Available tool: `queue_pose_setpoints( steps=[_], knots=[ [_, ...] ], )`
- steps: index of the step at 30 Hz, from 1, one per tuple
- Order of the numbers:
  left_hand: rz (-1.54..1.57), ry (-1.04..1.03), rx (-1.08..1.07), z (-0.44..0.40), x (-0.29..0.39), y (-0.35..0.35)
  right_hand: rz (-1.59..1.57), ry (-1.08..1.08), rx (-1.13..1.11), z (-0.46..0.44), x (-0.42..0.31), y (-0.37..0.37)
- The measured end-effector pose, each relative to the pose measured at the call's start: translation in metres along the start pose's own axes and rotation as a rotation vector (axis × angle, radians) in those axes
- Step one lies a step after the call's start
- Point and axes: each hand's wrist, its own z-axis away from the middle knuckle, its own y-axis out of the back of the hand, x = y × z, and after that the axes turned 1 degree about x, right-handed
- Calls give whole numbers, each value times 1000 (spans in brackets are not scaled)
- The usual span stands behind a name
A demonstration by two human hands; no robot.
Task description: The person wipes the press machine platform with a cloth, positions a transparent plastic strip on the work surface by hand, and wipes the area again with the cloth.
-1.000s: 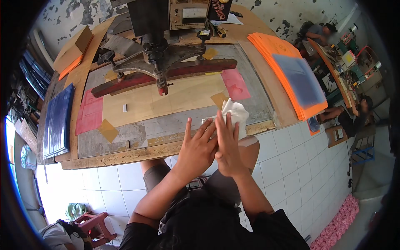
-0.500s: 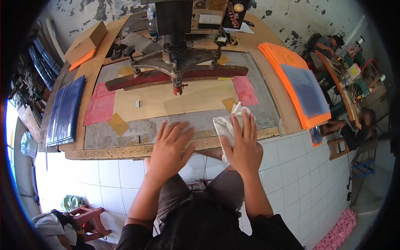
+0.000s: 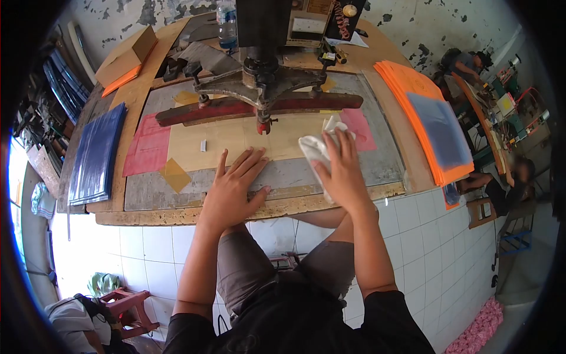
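Observation:
My left hand (image 3: 233, 186) lies with fingers spread on the grey plate (image 3: 283, 177), its fingertips reaching the lower edge of a cream sheet (image 3: 227, 133). A folded white cloth (image 3: 312, 150) is under my right hand (image 3: 343, 174), which grips and presses it at the sheet's right end. Pink pieces (image 3: 144, 147) flank the sheet, and brown tape (image 3: 175, 175) sticks to its lower left corner. On the sheet rests a small pale piece (image 3: 204, 146). Above it hangs a press head with a red bar (image 3: 312, 104).
Blue plastic sheets (image 3: 97, 156) are stacked at the left. Orange folders (image 3: 407, 88) with a clear blue sheet on top lie at the right. A cardboard box (image 3: 125, 54) and a water bottle (image 3: 226, 26) stand behind. Two other people sit at the far right.
My left hand has come down onto the plate and sheet edge. My right hand has moved the cloth up and forward onto the sheet's right end. The view has shifted slightly.

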Motion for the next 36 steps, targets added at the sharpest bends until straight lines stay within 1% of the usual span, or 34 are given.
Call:
queue_pose_setpoints(
  steps=[1, 2, 4, 7, 8, 10, 13, 15, 16, 17, 18, 20, 21, 22, 25, 26, 28, 30, 33, 34, 35, 36],
  knots=[
    [3, 3, -13, 0, -1, 1, -22, 14, 3, 7, -14, -1],
    [6, 9, -22, -2, -2, 3, -145, 146, -6, 17, -32, -8],
    [23, 22, -37, 0, -4, 3, -265, 286, -78, 45, -77, -10],
    [48, 25, -41, 1, -9, 3, -121, 361, -78, 79, -69, -18],
    [52, 25, -37, 1, -7, 4, -79, 292, -95, 83, -56, -8],
    [52, 28, -38, 2, -4, 4, -91, 126, 20, 83, -26, 18],
    [44, 21, -35, -1, -2, 4, 140, -57, 163, 90, 22, 33],
    [44, 18, -32, 0, -2, 4, 301, -197, 224, 91, 37, 33],
    [49, 20, -33, -1, -1, 4, 288, -212, 238, 89, 28, 28],
    [53, 23, -34, -1, -2, 4, 246, -190, 249, 86, 12, 19],
    [57, 26, -38, 0, -1, 4, 143, -171, 143, 83, -12, 18],
    [78, 32, -46, 1, -3, 4, -79, 117, 66, 78, -51, -2],
    [87, 34, -48, 0, -4, 4, -99, 163, -22, 77, -76, -5],
    [92, 38, -55, 0, -4, 4, -131, 219, -40, 79, -89, -15],
    [97, 44, -81, -1, -4, 8, -78, 270, -107, 64, -84, -8],
    [96, 48, -88, -1, -3, 9, -39, 177, -111, 54, -75, 3],
    [93, 56, -94, -1, -2, 11, 41, 49, -16, 36, -25, 14],
    [92, 58, -89, -2, 0, 10, 260, -143, 80, 28, 31, 15],
    [89, 47, -47, -1, -1, 5, 360, -290, 30, 18, 44, 29],
    [96, 46, -47, -2, -1, 5, 393, -217, 71, 20, 38, 18],
    [102, 48, -49, -2, -1, 6, 356, -86, 103, 26, 28, 10],
    [106, 51, -52, -2, -1, 6, 161, 22, 57, 23, 0, 16]
  ],
)
